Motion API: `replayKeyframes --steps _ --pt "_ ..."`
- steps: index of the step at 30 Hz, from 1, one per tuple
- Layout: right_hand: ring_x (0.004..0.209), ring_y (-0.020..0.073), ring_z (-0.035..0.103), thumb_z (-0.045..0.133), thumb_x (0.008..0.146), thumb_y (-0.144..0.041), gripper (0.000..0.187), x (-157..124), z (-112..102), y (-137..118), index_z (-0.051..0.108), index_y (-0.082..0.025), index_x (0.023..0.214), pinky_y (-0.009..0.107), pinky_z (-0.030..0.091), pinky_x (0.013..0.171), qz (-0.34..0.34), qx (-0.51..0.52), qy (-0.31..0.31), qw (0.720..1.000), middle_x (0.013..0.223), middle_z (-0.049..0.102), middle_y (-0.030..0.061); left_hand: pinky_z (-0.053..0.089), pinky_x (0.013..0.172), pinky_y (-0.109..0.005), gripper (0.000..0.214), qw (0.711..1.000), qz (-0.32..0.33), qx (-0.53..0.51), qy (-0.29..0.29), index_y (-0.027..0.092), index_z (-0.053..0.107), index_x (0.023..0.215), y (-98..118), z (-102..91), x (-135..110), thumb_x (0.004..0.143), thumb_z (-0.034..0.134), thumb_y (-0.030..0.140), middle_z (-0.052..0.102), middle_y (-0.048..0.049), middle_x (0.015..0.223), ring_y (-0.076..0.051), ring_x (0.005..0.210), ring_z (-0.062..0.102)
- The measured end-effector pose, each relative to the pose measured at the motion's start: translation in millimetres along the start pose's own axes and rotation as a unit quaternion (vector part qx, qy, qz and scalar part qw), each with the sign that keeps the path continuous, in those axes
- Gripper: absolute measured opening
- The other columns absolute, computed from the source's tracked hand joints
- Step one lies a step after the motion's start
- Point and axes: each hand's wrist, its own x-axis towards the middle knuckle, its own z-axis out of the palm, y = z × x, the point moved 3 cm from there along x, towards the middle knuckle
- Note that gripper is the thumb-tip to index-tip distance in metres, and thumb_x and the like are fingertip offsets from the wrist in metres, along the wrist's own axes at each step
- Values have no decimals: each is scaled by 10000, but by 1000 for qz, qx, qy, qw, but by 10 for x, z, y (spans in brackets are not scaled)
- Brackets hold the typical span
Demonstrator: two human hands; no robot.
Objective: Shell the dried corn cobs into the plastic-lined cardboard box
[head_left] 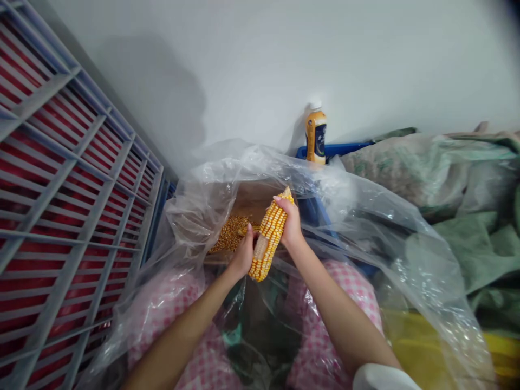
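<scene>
— What lies around the hands, and is anything in the way?

— From the head camera: a clear plastic sheet (365, 216) billows over the lap and around a brown box (252, 203). The box holds loose kernels (231, 233). Nothing covers the hands. A grey slatted crate (60, 189) with red inside fills the left side. An orange bottle (316, 135) stands upright at the back, next to something blue. Pale green sacks (447, 179) are heaped on the right.

— And the corn?

— A yellow corn cob (271, 230) is held just above the near edge of the box, tilted with its tip up and away. A bare patch low on the cob has no kernels. The left hand (244, 254) grips the lower part, thumb pressed against the cob. The right hand (291, 225) is wrapped around the upper part.

— The setting?

— Pink checked trousers (325, 325) show beneath the plastic. A plain white wall (260, 65) rises behind everything.
</scene>
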Motion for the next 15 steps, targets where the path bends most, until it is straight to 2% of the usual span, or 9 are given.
replayKeyframes --steps 7,11,15 --pt "470 86 416 723 569 -330 281 -39 -2 48 493 -184 638 239 311 476 -42 -30 -16 999 523 471 -69 451 861 -335 659 988 -25 -149 38 142 652 868 15 79 -34 762 372 729 701 -78 936 -226 926 614" --pt "491 86 401 724 577 -330 291 -56 -16 79 480 -190 649 243 303 496 -61 -56 -21 996 547 459 -70 452 866 -340 561 973 -63 -211 67 140 669 872 -3 108 -49 760 477 655 710 -74 912 -236 936 619" --pt "512 86 397 722 590 -334 287 -68 -41 115 486 -189 667 242 307 514 -80 -81 -30 993 575 455 -67 449 877 -334 439 963 -66 -236 114 144 670 867 -32 106 -55 778 526 549 711 -57 907 -224 940 617"
